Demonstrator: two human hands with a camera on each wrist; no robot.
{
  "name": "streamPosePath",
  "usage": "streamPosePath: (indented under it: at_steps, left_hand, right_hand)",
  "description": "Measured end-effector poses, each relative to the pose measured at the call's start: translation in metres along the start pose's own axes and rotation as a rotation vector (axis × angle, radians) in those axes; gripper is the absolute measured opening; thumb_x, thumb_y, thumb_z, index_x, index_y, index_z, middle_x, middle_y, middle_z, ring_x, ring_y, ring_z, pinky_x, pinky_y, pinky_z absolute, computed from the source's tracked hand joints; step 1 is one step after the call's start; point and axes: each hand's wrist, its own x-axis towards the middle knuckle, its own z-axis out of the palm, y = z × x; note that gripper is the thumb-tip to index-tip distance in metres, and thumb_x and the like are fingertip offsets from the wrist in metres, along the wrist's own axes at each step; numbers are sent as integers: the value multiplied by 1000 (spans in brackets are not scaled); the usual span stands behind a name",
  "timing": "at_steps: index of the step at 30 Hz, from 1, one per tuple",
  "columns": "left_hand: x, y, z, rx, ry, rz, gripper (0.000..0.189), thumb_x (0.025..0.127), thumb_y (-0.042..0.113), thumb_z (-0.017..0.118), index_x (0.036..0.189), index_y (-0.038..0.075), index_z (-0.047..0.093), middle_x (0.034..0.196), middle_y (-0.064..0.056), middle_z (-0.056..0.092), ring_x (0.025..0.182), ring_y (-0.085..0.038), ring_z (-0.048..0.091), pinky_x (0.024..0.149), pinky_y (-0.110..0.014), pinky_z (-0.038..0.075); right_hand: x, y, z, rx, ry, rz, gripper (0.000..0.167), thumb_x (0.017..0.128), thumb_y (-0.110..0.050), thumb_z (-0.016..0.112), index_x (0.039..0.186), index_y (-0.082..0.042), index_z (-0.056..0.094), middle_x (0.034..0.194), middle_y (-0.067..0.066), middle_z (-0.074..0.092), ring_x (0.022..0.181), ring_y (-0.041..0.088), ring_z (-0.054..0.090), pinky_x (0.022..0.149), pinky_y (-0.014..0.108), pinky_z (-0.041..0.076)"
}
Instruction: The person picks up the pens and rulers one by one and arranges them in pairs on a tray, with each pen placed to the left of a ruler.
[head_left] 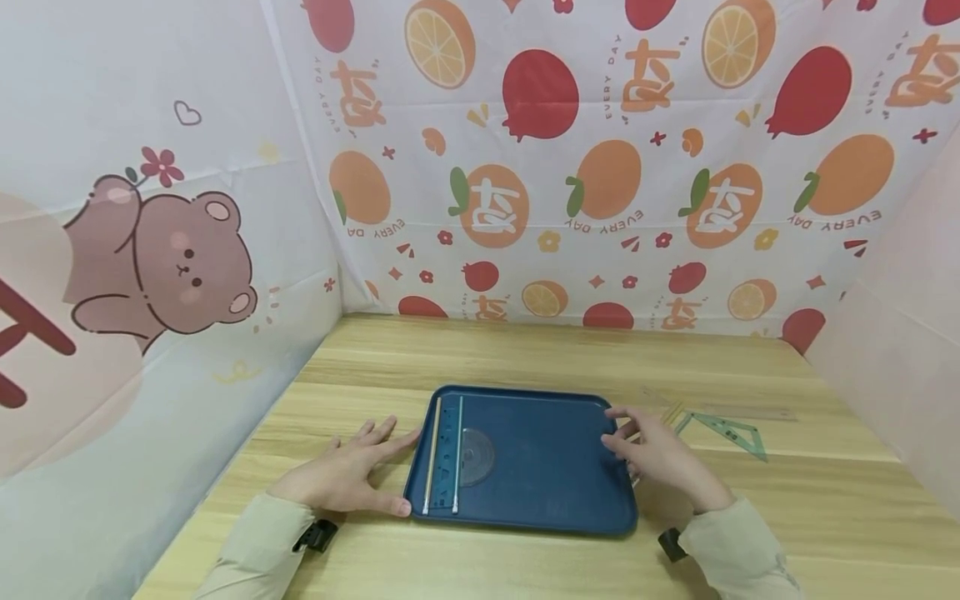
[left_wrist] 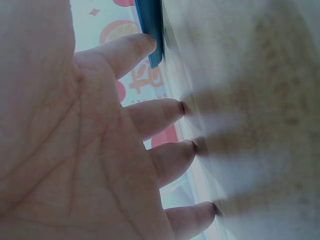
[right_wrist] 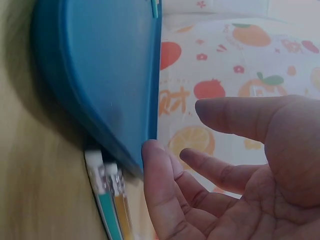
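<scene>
A dark blue tray (head_left: 547, 462) lies on the table. Along its left side are a tan pencil (head_left: 431, 454), a blue ruler (head_left: 446, 454), a green pencil (head_left: 458, 454) and a clear protractor (head_left: 477, 457). My left hand (head_left: 348, 475) is spread beside the tray's left edge; its index finger and thumb reach that rim, other fingertips rest on the table. At the right rim is my right hand (head_left: 660, 454), its fingers loosely bent and thumb apart from them. One fingertip appears to touch the rim (right_wrist: 150, 125); nothing is pinched.
Right of the tray lie a green set square (head_left: 731, 433) and a clear ruler (head_left: 753, 412). A green pencil (right_wrist: 107, 210) and a yellow pencil (right_wrist: 121, 210) lie beside the tray, partly behind my right hand in the head view. Printed cloth (head_left: 540, 192) hangs behind the table (head_left: 480, 350).
</scene>
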Motion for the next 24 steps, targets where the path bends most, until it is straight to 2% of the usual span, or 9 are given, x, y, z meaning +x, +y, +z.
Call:
streamPosePath:
  at_steps: [7, 16, 24]
  left_hand:
    - [1, -1, 0, 5, 1, -3, 108, 80, 71, 84, 169, 29, 38, 177, -27, 20, 161, -61, 15, 112, -93, 11]
    - [2, -3, 0, 8, 8, 11, 109, 80, 72, 83, 169, 29, 37, 176, -29, 21, 161, -62, 14, 111, -94, 9]
    - [2, -4, 2, 8, 9, 5, 110, 79, 73, 83, 169, 29, 37, 177, -28, 21, 161, -61, 13, 112, -93, 8]
  right_hand:
    - [1, 11, -13, -39, 37, 4, 58, 107, -22, 67, 153, 8, 49, 113, 18, 71, 80, 20, 72, 68, 33, 61]
    - [0, 24, -32, -98, 67, 77, 61, 109, -28, 64, 158, 4, 44, 124, 26, 67, 83, 20, 71, 71, 36, 61]
    - [-1, 36, -48, -122, 89, 88, 63, 110, -26, 62, 157, 10, 41, 120, 28, 69, 86, 22, 72, 72, 34, 60]
